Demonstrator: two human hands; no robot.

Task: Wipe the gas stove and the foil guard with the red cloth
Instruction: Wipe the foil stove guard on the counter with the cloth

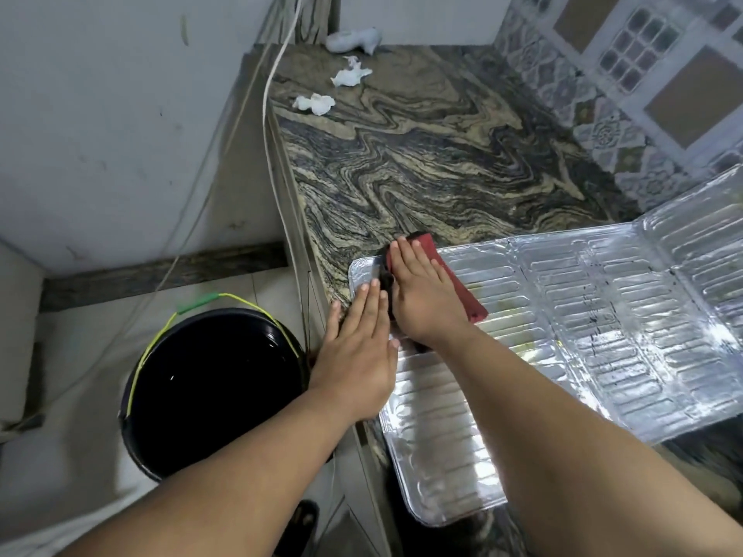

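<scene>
A black bucket (213, 389) with a yellow handle stands on the floor at the left. Beside it the left hand (358, 351) lies flat, fingers straight, on the near-left edge of the foil guard (563, 315) – just right, the right hand (422, 293) presses the red cloth (450, 275) flat onto the foil, which lies on the marbled counter (422, 154)

What stayed out of my sight

My right hand (422, 293) covered most of the red cloth (462, 291) — only its far corner and right edge showed. The foil guard (603, 315) ran off the picture's right edge, and my forearm hid part of its near panel. My left hand (360, 347) hid the foil's left rim. A small dark thing between my hands was too hidden to name.
</scene>
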